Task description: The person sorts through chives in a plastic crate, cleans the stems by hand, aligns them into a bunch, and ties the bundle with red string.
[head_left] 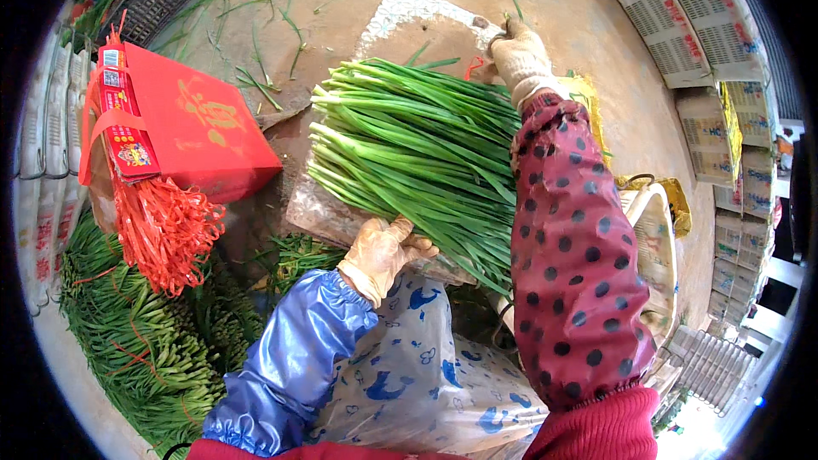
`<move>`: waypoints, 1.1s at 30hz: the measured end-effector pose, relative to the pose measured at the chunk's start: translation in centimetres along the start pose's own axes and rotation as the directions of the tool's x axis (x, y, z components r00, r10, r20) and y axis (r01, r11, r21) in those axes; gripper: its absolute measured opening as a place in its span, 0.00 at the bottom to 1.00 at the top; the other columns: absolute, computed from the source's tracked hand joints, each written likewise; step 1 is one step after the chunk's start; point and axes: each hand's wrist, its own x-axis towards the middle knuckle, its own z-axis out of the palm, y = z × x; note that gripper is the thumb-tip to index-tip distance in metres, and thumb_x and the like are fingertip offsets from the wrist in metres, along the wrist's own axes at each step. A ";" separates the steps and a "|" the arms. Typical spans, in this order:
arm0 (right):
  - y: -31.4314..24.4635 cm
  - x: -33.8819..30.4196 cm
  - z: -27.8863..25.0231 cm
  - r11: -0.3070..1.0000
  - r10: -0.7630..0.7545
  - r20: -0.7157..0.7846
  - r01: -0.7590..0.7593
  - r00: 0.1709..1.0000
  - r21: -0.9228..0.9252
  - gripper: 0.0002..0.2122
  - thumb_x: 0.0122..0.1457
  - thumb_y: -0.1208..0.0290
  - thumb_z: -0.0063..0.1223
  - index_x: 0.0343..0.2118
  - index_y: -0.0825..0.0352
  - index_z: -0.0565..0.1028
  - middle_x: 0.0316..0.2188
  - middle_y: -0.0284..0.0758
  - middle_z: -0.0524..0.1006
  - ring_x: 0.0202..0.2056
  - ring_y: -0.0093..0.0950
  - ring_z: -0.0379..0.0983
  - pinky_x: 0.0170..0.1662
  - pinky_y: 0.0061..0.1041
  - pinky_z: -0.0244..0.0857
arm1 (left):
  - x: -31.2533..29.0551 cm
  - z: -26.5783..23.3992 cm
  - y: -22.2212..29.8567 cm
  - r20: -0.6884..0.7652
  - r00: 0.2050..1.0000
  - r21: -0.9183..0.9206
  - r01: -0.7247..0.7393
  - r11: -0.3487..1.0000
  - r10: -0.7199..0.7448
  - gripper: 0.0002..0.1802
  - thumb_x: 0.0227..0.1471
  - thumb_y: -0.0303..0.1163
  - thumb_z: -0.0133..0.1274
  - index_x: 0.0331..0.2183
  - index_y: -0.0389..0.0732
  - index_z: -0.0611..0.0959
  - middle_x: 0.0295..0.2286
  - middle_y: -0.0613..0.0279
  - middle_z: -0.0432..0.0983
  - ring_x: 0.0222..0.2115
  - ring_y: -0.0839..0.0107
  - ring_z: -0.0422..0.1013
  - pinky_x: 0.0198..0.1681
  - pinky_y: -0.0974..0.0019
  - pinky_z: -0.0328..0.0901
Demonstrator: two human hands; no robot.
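Tan flr [588, 21], L hand [381, 257] at greens [413, 140], R hand [518, 58] extended fwd

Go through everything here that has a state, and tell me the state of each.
Greens pile: loose, spread side by side on the board.
Board: dirty, mostly covered.
Left hand: gloved, against the pile's near edge.
Right hand: gloved, fingers bent; grip unclear.
Red strips: hanging in a bunch beside the red box.
Green bundles: heaped, some tied.
White crates: stacked.
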 end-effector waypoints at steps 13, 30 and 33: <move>-4.5 -4.7 1.0 0.819 -0.509 -0.088 0.451 0.856 -0.355 0.14 0.50 0.63 0.55 0.40 0.59 0.77 0.45 0.43 0.73 0.46 0.43 0.70 0.48 0.38 0.64 | 0.3 -0.5 -0.5 0.057 0.998 0.002 -0.030 1.000 0.030 0.12 0.59 0.29 0.46 0.41 0.30 0.75 0.33 0.52 0.75 0.28 0.66 0.73 0.37 0.55 0.74; 0.2 -3.1 2.8 0.894 -0.254 0.111 0.277 0.961 -0.351 0.08 0.51 0.64 0.54 0.34 0.52 0.82 0.33 0.40 0.80 0.38 0.39 0.77 0.42 0.36 0.67 | 0.5 -0.5 -0.4 0.096 0.995 -0.008 -0.038 0.999 0.038 0.13 0.59 0.28 0.45 0.42 0.29 0.74 0.36 0.48 0.75 0.34 0.58 0.75 0.41 0.53 0.73; -0.1 -3.5 3.0 0.928 -0.294 0.096 0.308 0.951 -0.209 0.10 0.52 0.62 0.55 0.36 0.52 0.81 0.32 0.40 0.80 0.38 0.39 0.76 0.42 0.37 0.67 | 0.4 -0.2 0.0 0.127 0.991 0.029 -0.038 0.999 0.034 0.17 0.58 0.33 0.49 0.46 0.33 0.73 0.41 0.51 0.75 0.38 0.58 0.74 0.43 0.55 0.71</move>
